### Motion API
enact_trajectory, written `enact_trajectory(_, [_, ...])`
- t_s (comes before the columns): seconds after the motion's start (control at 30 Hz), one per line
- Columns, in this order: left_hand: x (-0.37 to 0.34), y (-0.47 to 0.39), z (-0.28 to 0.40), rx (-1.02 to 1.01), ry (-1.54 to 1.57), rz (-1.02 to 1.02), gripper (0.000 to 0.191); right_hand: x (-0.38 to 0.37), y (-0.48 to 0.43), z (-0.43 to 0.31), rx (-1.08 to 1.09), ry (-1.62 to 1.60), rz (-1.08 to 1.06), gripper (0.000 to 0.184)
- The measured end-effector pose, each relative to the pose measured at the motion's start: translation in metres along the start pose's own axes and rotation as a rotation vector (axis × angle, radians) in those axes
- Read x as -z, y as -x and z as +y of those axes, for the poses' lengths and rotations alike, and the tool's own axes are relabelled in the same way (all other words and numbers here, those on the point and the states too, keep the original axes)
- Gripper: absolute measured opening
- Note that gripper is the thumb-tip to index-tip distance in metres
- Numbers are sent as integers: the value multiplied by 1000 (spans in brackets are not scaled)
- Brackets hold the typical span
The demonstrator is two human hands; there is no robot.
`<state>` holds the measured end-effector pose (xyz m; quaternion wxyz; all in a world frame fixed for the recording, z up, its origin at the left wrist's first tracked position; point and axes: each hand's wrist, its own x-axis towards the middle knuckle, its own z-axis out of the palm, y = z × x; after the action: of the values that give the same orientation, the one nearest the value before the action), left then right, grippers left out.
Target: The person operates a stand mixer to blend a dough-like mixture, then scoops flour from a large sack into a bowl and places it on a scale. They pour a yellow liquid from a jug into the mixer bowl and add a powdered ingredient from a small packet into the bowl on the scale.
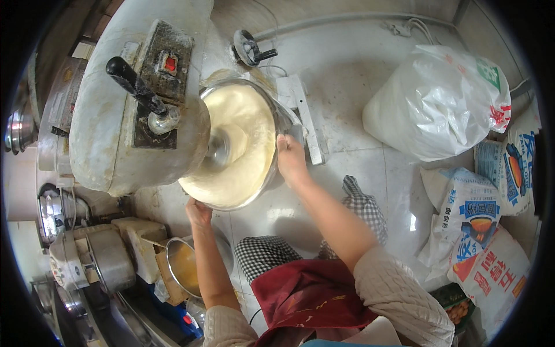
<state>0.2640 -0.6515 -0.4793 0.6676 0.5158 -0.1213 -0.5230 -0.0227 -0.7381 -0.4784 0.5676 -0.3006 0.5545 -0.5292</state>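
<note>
Before me stands a large floor mixer, its metal bowl full of pale yellow batter that is blurred as if turning. The mixer's head hides the left part of the bowl. My right hand grips the bowl's right side near a metal bracket, thumb up by the rim. At the bowl's lower left edge is my left hand, fingers against the outside under the rim; how firmly it holds cannot be told. A black-knobbed lever and a red switch sit on the mixer's head.
A handwheel projects behind the bowl. On the tiled floor at right stand a big white plastic sack, flour bags and a crate of eggs. Lower left are a smaller mixer and a metal pot with yellow contents.
</note>
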Motion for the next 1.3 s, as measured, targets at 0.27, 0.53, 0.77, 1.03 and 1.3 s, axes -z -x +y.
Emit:
enact_trajectory(0.27, [2,1,0,-1,-41,119,38,1,-2,2,25,95,-22,32])
enact_trajectory(0.53, [1,2,1,19,1,26,37,0,-4,1,17,69,12,30])
enact_trajectory(0.77, [5,-1,3,17,9,-5,37,-3,-2,4,34,60,-5,31])
enact_trajectory(1.03, [6,-2,0,26,13,-13,38,1,-5,2,-18,101,-30,32])
enact_trajectory(1.3, [10,-6,4,61,-26,-19,39,-2,-3,3,61,77,35,32])
